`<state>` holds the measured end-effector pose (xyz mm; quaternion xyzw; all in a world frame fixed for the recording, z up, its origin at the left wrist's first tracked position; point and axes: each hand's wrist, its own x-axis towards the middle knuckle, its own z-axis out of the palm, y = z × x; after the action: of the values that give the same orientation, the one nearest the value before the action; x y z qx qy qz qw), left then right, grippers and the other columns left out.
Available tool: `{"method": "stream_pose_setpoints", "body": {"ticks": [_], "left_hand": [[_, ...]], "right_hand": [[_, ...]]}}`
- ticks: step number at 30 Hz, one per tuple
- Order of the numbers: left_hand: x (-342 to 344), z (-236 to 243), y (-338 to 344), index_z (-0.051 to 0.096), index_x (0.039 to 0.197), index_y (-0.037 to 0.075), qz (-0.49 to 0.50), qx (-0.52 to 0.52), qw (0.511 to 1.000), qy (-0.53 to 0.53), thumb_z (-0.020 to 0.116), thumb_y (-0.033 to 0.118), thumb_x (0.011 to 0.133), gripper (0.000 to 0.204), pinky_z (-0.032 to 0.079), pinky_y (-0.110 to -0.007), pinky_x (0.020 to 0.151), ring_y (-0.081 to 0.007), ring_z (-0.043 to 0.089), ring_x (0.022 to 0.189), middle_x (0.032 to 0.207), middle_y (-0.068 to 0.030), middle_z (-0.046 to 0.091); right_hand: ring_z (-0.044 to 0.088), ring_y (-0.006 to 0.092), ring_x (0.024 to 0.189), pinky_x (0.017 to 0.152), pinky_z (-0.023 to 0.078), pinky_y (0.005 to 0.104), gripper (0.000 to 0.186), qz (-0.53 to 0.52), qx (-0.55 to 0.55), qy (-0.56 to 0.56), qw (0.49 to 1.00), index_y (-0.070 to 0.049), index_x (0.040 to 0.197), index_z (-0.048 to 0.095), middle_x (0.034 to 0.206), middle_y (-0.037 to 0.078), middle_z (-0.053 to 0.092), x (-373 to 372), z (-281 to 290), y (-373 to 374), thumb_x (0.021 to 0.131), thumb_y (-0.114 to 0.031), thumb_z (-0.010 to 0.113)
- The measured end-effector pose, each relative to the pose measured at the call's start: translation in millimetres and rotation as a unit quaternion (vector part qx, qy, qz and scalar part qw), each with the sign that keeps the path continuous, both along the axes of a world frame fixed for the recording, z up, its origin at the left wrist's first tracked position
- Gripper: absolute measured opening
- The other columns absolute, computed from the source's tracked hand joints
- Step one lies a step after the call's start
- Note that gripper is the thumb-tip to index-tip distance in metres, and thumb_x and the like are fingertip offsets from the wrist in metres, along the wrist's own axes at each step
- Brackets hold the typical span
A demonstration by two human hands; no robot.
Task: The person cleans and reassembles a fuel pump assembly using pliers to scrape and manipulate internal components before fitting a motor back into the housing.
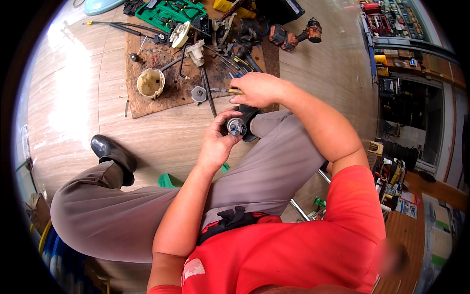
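Observation:
My left hand [219, 139] is wrapped round a small cylindrical pump [237, 127], its grey end with fittings facing up. It is held between my knees, near the front edge of the wooden board. My right hand [257, 90] is over the board's right front part, fingers and thumb closed about the yellow handle of a slim tool [236, 91]. That tool's grey end points left; its exact kind is not clear. Close by on the board are a grey round cap [199, 94] and a dark rod [207, 90].
On the worn wooden board [139, 107] lie a cream plastic cup [151, 83], a whitish plastic housing [196, 53] and several hand tools. Behind are an open green tool case [169, 14] and an orange-black cordless driver [296, 36]. Cluttered shelves [396, 24] stand at right.

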<state>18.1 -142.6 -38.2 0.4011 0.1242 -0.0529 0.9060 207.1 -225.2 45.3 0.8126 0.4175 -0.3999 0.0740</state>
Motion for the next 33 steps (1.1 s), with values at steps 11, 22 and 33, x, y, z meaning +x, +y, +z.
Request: {"method": "stream_pose_setpoints", "body": {"ticks": [11, 22, 33], "left_hand": [[-0.3, 3.8, 2.1, 0.057, 0.124, 0.006, -0.003, -0.037, 0.999, 0.032, 0.064, -0.010, 0.078, 0.049, 0.044, -0.029, 0.096, -0.0135, 0.056, 0.108, 0.122, -0.0051, 0.060], [-1.0, -3.8, 0.1, 0.052, 0.127, 0.006, 0.016, -0.070, 0.997, 0.039, 0.066, 0.011, 0.091, 0.038, 0.048, -0.031, 0.092, -0.0150, 0.057, 0.106, 0.121, -0.0078, 0.060], [-5.1, -15.9, -4.0, 0.047, 0.130, 0.009, 0.021, -0.132, 0.989, 0.056, 0.051, 0.042, 0.101, 0.044, 0.051, -0.039, 0.093, -0.0216, 0.061, 0.108, 0.123, -0.0125, 0.059]], "right_hand": [[0.063, 0.0438, 0.091, 0.079, 0.049, 0.0513, 0.040, -0.003, 0.004, -0.008, 1.000, 0.000, 0.103, 0.061, 0.090, 0.024, 0.067, -2.9, 2.4, 0.3, 0.091, -0.038, 0.063], [0.063, 0.0439, 0.097, 0.084, 0.050, 0.0510, 0.044, 0.006, -0.028, 0.004, 1.000, 0.001, 0.106, 0.061, 0.099, 0.025, 0.068, -1.5, 4.2, 4.2, 0.092, -0.041, 0.061], [0.062, 0.0447, 0.090, 0.078, 0.048, 0.0514, 0.038, 0.005, 0.008, 0.002, 1.000, 0.001, 0.099, 0.058, 0.089, 0.025, 0.066, -3.7, 4.0, 3.2, 0.091, -0.036, 0.065]]}}
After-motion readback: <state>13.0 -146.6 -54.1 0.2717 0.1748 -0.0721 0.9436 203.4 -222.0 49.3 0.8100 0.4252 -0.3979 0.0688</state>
